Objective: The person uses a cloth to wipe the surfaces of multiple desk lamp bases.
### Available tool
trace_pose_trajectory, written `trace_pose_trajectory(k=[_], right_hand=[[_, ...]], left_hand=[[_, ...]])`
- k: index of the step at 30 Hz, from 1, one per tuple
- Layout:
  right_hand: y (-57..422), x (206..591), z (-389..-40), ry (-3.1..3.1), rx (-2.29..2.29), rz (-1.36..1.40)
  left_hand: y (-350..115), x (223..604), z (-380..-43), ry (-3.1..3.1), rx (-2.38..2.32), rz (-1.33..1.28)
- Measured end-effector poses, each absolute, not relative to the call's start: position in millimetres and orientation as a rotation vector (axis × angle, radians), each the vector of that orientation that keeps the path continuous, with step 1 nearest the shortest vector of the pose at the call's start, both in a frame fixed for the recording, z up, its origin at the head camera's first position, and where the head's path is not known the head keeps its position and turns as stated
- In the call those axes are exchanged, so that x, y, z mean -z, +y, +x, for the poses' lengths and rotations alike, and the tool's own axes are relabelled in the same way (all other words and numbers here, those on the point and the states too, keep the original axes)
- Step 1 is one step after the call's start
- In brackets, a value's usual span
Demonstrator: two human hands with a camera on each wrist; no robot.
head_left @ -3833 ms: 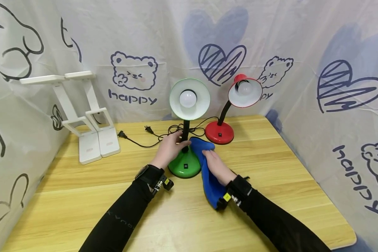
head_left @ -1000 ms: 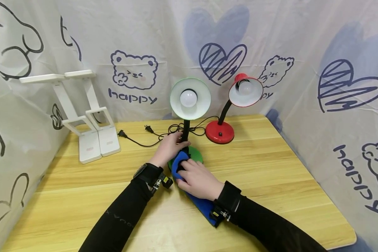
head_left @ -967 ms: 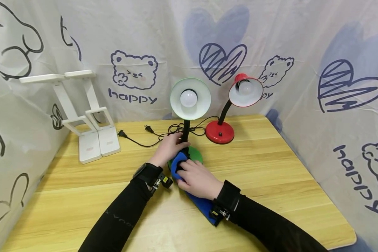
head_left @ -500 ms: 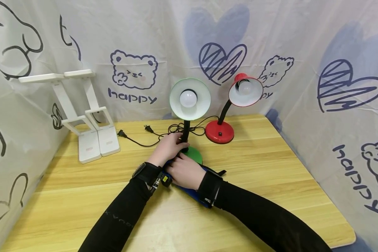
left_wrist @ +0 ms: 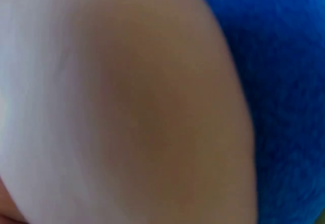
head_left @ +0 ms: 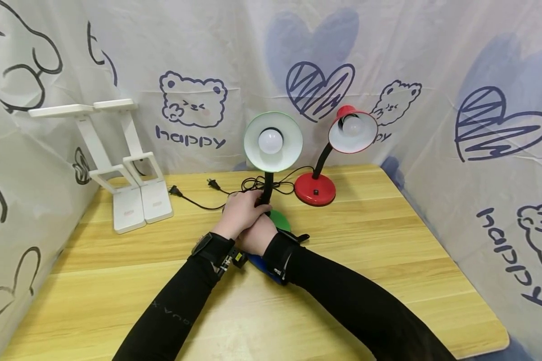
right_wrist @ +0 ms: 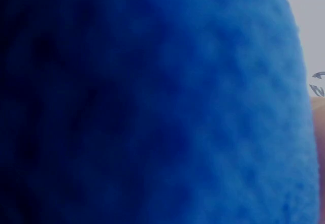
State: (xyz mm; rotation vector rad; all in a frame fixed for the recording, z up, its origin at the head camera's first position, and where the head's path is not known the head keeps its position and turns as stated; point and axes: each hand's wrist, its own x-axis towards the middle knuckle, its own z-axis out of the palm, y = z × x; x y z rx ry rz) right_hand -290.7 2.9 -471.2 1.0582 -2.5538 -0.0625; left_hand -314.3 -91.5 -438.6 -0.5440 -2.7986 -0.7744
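In the head view a desk lamp with a green base (head_left: 280, 220) and white-lined shade stands mid-table, its bulb facing forward. My left hand (head_left: 240, 214) grips the lower part of its black neck. Under and beside that hand, my right hand (head_left: 258, 235) holds a blue cloth (head_left: 264, 266) at the left side of the base. The right fingers are hidden behind the left hand. Blurred skin and the blue cloth (left_wrist: 289, 92) fill the left wrist view. Close up, the cloth (right_wrist: 203, 107) covers most of the right wrist view.
A red desk lamp (head_left: 315, 189) stands behind to the right. Two white folding lamps (head_left: 142, 205) stand at the left rear. Black cords with plugs (head_left: 213, 184) lie behind the green lamp. Printed curtains (head_left: 189, 105) surround the wooden table (head_left: 366, 250).
My right hand has moved with the cloth from the right of the green base, across its front, to its left side beneath my left hand. The left hand keeps its grip.
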Motion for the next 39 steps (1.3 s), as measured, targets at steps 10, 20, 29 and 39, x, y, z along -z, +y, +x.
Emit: trace_pose_trajectory(k=[10,20,29,39], right_hand=[[-0.8,476.6,-299.6,-2.593,0.053,1.042],[18.0,469.6,-270.5,-2.463,0.275,1.279],[48.7,459.7,-242.9,-2.375,0.368,1.535],[84.9,451.6,-225.7,-2.362,0.377,1.631]], left_hand=[[-91.6,441.7,-316.9,-2.802,0.765,-0.550],[-92.9,440.1,-319.2,-2.833,1.010,-0.580],[-92.2,438.4,-318.8,-2.882,1.030,-0.564],[-90.4,436.1,-318.8,-2.892,1.031,-0.529]])
